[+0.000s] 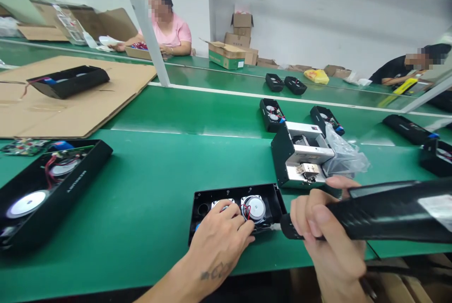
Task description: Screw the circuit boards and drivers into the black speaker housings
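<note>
A small black speaker housing (271, 197) lies open on the green table in front of me, with two round drivers and red wires inside. My left hand (219, 237) rests on its near left part, fingers curled over the left driver. My right hand (326, 237) is wrapped round a long black tool (388, 211) that looks like a glue gun. The tool's tip (284, 227) sits at the housing's near right corner.
A black-and-silver box-shaped device (300, 159) with a clear plastic bag (346, 154) stands just behind the housing. A long black speaker shell (45, 190) lies at left. More housings and cardboard sit farther back. Two other people work at the far benches.
</note>
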`<move>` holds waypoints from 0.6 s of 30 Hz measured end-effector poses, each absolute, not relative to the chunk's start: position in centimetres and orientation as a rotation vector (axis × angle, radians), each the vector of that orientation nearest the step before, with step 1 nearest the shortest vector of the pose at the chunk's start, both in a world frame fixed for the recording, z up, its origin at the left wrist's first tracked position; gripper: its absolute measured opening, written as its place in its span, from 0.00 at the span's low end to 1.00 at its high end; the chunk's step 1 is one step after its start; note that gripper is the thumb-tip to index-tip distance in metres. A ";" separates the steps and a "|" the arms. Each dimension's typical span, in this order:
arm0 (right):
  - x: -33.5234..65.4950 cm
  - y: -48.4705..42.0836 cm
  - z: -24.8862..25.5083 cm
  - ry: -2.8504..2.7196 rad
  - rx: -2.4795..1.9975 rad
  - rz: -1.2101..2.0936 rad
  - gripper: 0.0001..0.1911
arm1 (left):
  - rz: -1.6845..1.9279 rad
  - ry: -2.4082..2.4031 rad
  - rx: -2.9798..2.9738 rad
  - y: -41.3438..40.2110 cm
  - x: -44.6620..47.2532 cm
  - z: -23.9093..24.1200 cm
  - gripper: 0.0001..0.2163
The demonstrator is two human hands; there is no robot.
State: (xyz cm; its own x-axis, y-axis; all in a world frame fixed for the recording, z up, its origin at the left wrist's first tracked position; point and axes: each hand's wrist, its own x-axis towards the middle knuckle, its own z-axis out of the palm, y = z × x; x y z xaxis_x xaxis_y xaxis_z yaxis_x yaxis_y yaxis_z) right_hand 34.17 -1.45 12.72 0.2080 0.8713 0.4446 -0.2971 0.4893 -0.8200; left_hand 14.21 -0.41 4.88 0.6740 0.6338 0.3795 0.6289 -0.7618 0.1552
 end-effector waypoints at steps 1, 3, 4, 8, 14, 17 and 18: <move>33.8 -1.3 12.5 -1.076 -0.668 0.914 0.16 | 0.652 1.081 2.860 -0.4 14.2 4.8 0.07; 33.4 -0.9 12.1 -1.094 -0.675 0.938 0.15 | 0.636 1.081 2.855 -0.4 14.2 4.8 0.07; 33.3 -0.8 11.9 -1.099 -0.677 0.944 0.15 | 0.632 1.082 2.853 -0.4 14.1 4.8 0.08; 33.4 -0.6 11.3 -1.126 -0.679 0.969 0.17 | 0.629 1.090 2.852 -0.4 14.1 5.1 0.08; 33.1 -0.8 10.3 -1.179 -0.709 1.011 0.14 | 0.640 1.097 2.849 -0.4 14.3 5.3 0.09; 32.9 -1.0 10.0 -1.202 -0.746 1.009 0.12 | 0.641 1.094 2.856 -0.5 14.4 5.4 0.10; 32.9 -1.0 9.8 -1.222 -0.762 1.011 0.12 | 0.639 1.097 2.856 -0.5 14.4 5.4 0.10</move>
